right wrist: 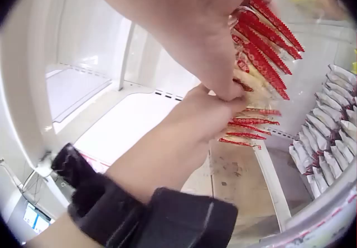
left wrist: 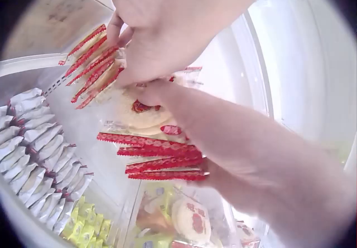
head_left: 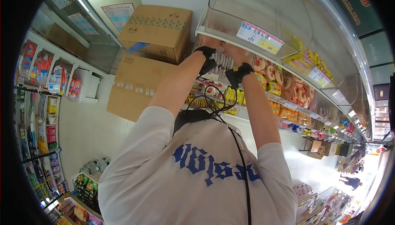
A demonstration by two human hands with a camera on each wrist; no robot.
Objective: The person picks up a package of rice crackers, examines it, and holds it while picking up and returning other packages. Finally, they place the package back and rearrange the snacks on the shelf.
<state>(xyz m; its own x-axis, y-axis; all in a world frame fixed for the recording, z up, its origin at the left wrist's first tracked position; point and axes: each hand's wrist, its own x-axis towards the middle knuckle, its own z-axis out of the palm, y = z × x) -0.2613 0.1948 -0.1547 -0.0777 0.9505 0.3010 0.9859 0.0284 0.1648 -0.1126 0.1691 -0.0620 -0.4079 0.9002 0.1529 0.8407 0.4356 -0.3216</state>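
Note:
Both hands are inside a clear-walled shelf bin, each with a stack of flat, clear snack packets with red crimped edges. In the left wrist view my left hand [left wrist: 162,27] pinches one stack of packets [left wrist: 92,66] by its side. Beside it, my right hand [left wrist: 195,114] grips another stack of packets [left wrist: 159,156], with round pale pieces showing through the wrap. The right wrist view shows the right hand [right wrist: 195,30] around its fanned packets [right wrist: 265,47], close against the left hand [right wrist: 192,119]. In the head view the bin's front partly hides both hands.
Rows of white packets [left wrist: 42,153] stand beside the hands in the bin. An upper clear bin [head_left: 230,23] with a price label [head_left: 260,35] overhangs the forearms. Cardboard boxes [head_left: 158,29] are stacked at the left. More snack shelves [head_left: 288,89] run off to the right.

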